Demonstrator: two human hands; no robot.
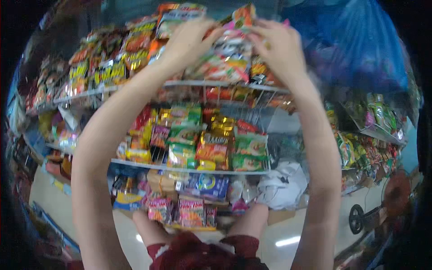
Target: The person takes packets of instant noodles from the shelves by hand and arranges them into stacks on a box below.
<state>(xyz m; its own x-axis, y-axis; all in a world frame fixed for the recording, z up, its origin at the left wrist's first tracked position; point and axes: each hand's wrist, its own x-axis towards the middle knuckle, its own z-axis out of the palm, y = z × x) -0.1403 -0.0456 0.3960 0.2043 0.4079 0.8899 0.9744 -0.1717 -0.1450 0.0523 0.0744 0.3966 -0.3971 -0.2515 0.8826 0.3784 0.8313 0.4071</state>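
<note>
As a glossy orange-and-green plastic packet [244, 16] tilts above the front edge of a white wire shelf [208, 83], the bare left hand [193, 39] and right hand [280, 45] flank it, apparently for steadiness; blur hides whether either grips.

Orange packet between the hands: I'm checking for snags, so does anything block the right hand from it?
Nothing visible does: the right hand is at the orange packet, with the left hand at its other side. Blur hides whether either grips it.
</note>
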